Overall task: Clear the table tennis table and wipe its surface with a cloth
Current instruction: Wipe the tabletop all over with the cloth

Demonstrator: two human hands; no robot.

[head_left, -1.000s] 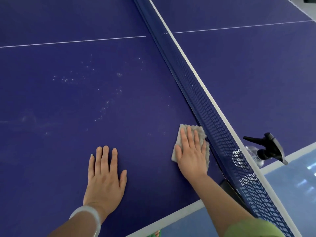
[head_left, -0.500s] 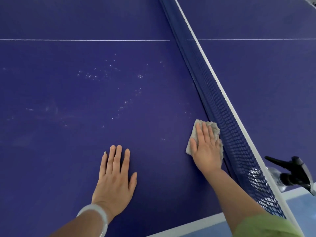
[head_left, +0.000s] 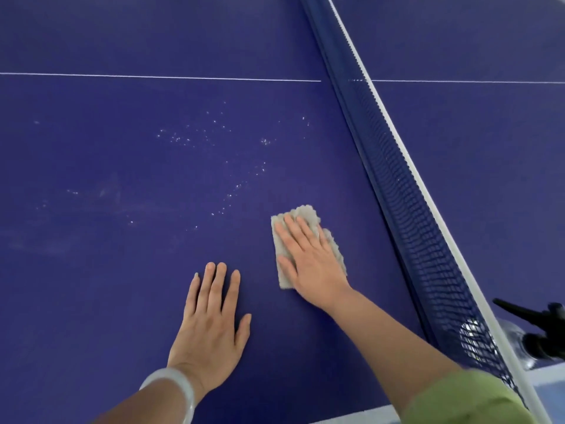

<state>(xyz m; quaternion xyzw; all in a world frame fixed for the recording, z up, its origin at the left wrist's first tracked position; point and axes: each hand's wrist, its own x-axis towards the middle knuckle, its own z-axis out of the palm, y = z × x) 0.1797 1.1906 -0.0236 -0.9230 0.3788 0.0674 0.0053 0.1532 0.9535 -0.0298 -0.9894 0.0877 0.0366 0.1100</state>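
Observation:
The dark blue table tennis table fills the view. A folded grey cloth lies on it near the net, and my right hand presses flat on it with straight fingers. My left hand rests flat on the bare surface just left of the cloth, palm down, a pale bangle on its wrist. Small white droplets and faint smears speckle the surface beyond both hands.
The blue net with its white top band runs diagonally from top centre to bottom right. A clear spray bottle with a black trigger stands beyond the net at the right edge. A white centre line crosses the table.
My right hand has slid the cloth leftward, away from the net and toward my left hand. The left hand stays flat on the table.

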